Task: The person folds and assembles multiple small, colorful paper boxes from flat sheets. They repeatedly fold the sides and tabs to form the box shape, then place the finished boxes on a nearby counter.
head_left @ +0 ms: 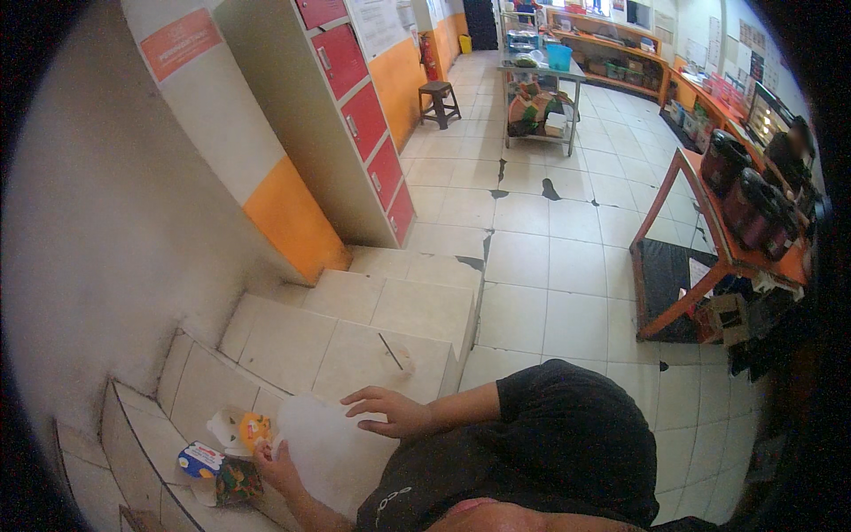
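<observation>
My left hand is at the lower left, its fingertips pinched beside a yellow-orange packet and the edge of a smooth white sheet. What lies between those fingers is too small to make out. My right hand reaches over the right side of the white sheet, fingers spread and holding nothing. Left of the yellow-orange packet is a pale opened wrapper or carton. A blue, white and yellow package and a dark patterned pack sit close by on the tiled step.
A clear cup with a dark straw stands on the tiled stairs ahead. Red lockers rise beyond them. Further off are a stool and a metal table. Cookers stand on an orange rack at right.
</observation>
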The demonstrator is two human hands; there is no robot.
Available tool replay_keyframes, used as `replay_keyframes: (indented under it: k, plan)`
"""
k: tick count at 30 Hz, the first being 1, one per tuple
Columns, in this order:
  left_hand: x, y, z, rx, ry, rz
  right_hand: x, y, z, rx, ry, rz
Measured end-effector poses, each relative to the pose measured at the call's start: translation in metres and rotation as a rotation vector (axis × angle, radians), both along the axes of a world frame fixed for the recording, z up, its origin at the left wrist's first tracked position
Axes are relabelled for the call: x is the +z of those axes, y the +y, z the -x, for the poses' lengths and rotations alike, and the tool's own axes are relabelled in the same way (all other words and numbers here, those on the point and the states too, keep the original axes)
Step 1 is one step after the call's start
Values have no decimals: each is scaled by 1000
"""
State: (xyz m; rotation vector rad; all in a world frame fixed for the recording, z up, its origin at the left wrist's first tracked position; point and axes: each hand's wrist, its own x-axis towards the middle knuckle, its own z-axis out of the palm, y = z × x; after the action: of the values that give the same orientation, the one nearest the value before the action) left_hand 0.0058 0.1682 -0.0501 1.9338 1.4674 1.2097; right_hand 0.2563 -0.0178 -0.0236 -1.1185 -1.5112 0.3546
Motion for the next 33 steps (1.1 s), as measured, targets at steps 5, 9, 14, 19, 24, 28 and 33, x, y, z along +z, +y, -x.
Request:
replay_keyframes:
  k: [5,9,14,19,24,28,33]
  plan:
    - [97,-61,2,-14,299,-117,9,19,0,30,85,137]
    - [113,-82,19,-125,344,-331,40,31,2,400,5,752]
    - [117,-123,-14,134,246,-814,60,32,17,446,-97,546]
    - [114,-147,-53,-273,-421,-132,99,22,17,200,-117,129]
    - [118,-136,-34,-511,-1078,632,83,22,12,74,-605,-385]
    - [116,-131,-22,-426,-1180,793,70,24,1,290,-676,-185]
    - [107,-114,-19,-493,-1185,607,105,38,-18,342,-447,2]
